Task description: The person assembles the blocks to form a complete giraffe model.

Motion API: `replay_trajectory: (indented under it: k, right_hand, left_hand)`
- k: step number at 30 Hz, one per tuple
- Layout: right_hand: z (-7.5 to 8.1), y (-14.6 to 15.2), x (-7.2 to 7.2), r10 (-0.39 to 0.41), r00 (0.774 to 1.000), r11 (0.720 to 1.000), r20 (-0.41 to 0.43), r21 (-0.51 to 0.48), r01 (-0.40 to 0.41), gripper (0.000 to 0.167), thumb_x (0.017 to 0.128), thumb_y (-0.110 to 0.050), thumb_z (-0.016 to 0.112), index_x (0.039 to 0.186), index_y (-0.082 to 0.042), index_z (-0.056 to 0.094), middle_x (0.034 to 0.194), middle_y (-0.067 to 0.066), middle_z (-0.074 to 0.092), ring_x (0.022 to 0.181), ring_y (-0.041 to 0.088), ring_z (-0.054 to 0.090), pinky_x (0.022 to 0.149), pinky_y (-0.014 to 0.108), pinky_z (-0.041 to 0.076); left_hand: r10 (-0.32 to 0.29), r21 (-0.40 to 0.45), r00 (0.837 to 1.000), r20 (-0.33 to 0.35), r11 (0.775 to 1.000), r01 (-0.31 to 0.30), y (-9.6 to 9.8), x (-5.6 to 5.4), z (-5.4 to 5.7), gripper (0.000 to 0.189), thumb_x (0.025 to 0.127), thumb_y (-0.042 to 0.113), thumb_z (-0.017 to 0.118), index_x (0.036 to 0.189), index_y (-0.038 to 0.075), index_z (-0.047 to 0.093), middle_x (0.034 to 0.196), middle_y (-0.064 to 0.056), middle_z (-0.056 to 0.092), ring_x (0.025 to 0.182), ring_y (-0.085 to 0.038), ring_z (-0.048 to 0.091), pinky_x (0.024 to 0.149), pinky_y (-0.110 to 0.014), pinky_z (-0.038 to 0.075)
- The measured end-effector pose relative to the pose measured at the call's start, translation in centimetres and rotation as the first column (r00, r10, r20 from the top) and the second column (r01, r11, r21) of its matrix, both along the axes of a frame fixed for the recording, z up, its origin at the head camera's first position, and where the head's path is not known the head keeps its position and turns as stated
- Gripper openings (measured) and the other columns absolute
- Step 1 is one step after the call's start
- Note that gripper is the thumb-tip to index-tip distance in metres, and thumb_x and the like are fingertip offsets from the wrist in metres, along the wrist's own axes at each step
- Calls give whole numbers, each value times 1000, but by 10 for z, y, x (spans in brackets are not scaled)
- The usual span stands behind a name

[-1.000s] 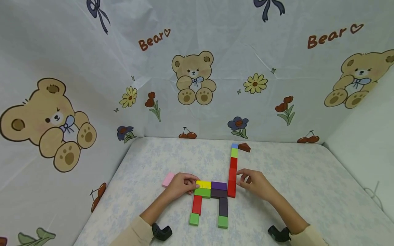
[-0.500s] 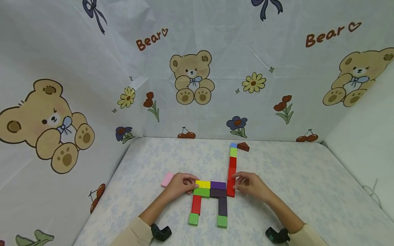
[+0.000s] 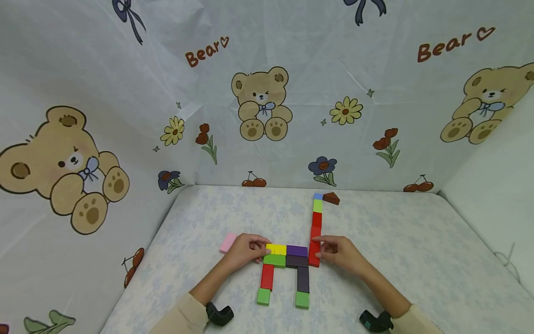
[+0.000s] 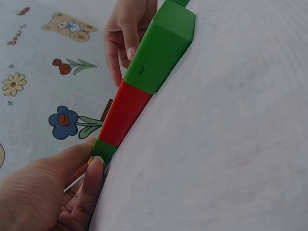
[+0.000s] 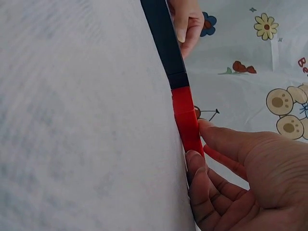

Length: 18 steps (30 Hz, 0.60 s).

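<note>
Wooden blocks lie in a four-legged figure with a tall neck. My left hand (image 3: 247, 250) pinches the left end of the yellow block (image 3: 278, 249), which borders a green block (image 3: 275, 261). On the other side, my right hand (image 3: 340, 252) holds a red block (image 3: 314, 256) of the upright column between thumb and fingers. The purple block (image 3: 297, 250) and a black block (image 3: 296, 261) sit between the hands. Below them stand a red leg (image 3: 267, 277) and a black leg (image 3: 303, 279), each ending in a green block (image 3: 263, 296).
The column runs on through a light green block (image 3: 318, 206) to a small blue block (image 3: 318, 196), with a brown triangular block (image 3: 331, 198) beside it. A pink block (image 3: 227, 242) lies left of the left hand. Behind the table rises a bear-print sheet (image 3: 300, 157).
My right hand has moved left from beside the red column onto its red block. My left hand keeps its place at the yellow block, and the figure looks the same.
</note>
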State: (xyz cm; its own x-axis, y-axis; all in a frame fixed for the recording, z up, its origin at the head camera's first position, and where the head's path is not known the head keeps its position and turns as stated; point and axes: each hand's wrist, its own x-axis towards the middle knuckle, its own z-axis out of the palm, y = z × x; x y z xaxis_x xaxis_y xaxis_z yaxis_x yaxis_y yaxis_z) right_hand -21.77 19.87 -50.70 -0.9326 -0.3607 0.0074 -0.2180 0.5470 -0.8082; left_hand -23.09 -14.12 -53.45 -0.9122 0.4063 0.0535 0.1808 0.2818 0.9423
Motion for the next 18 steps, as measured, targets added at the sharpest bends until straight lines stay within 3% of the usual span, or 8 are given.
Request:
replay_trajectory:
  k: [13, 18]
  right_hand:
    - [-2, 1, -1, -9, 1000, 1000, 16, -7, 9, 44, 87, -15, 82, 129, -7, 70, 85, 3, 62, 69, 19, 55, 54, 24, 49]
    - [0, 0, 0, -5, 1000, 1000, 11, -9, 5, 43, 88, -15, 81, 129, -7, 69, 85, 4, 62, 69, 19, 55, 54, 24, 49]
  left_hand:
    - [-33, 25, 998, 44, 999, 32, -1, -3, -1, 32, 91, 20, 79, 119, 6, 74, 84, -6, 70, 63, -19, 68, 60, -33, 61]
    - [-34, 13, 997, 72, 999, 34, -2, -2, 9, 34, 92, 18, 77, 123, 4, 72, 88, -7, 71, 64, -22, 69, 61, -35, 62]
